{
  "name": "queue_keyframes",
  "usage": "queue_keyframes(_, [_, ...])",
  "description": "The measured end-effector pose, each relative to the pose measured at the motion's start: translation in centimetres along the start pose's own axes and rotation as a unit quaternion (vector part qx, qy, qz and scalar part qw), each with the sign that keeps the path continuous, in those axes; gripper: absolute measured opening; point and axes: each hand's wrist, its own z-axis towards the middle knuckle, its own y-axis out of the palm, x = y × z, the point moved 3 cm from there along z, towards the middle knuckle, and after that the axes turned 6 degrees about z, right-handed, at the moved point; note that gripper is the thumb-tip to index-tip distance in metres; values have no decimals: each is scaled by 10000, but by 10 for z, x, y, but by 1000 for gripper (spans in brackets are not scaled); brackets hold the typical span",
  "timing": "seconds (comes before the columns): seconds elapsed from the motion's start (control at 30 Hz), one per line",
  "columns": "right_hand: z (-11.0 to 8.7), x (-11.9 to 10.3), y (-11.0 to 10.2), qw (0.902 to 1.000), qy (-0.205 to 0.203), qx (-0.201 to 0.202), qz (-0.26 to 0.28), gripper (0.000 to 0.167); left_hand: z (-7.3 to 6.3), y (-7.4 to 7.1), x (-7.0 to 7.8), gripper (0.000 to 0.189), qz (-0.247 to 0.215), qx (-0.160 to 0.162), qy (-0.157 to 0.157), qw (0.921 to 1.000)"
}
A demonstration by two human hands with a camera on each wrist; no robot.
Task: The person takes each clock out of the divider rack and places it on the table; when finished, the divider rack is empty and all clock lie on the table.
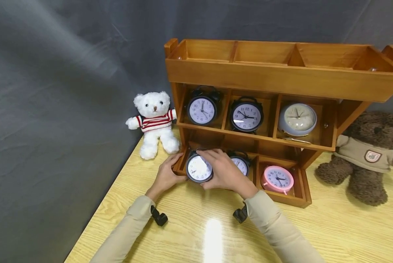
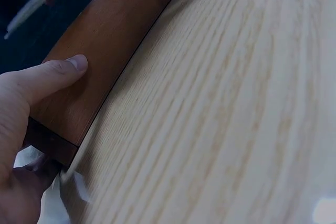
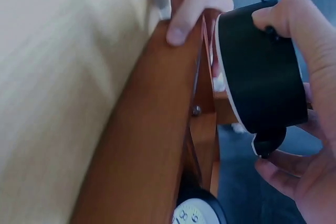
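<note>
My right hand (image 1: pixel 223 168) grips one clock (image 1: pixel 197 168) (dial toward me, drum axis likewise) of six, and my left hand (image 1: pixel 166 175) clasps one shelf (image 1: pixel 265 78) flanked by two bears (image 1: pixel 155 123) (image 1: pixel 358 155).

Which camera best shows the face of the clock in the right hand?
The head view: the clock faces it, despite some glare. The right wrist view shows mainly its black side; the left wrist view, perhaps a blurred edge.

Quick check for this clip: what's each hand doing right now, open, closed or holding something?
Left hand: closed, gripping the lower front corner of the wooden shelf.
Right hand: closed, holding a black alarm clock.
</note>
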Motion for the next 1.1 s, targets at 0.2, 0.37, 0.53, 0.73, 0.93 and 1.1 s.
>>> queue_keyframes(0.2, [-14, -21, 6, 9996, -274, 92, -40, 103, 1, -2, 2, 85, -4, -142, -16, 9999])
queue_keyframes(0.37, [-21, -36, 16, 9982, -565, 137, -132, 105, 2, -6, 1, 80, 59, -8, -11, 10000])
queue_keyframes(0.53, [-34, -45, 30, 9978, -632, 76, -177, 104, 1, -4, 0, 82, 59, -96, -12, 9999])
queue_keyframes(0.73, [-47, -49, 52, 9982, -528, -171, -213, 105, -2, -3, -1, 90, 182, -100, -126, 9997])
queue_keyframes(0.93, [-48, -47, 69, 9975, -305, -628, -114, 102, -3, -2, -1, 93, 393, -118, -135, 9991])
queue_keyframes(1.1, [-47, -41, 75, 9963, -74, -851, -64, 101, -1, -1, 2, 94, 428, -144, -188, 9988])
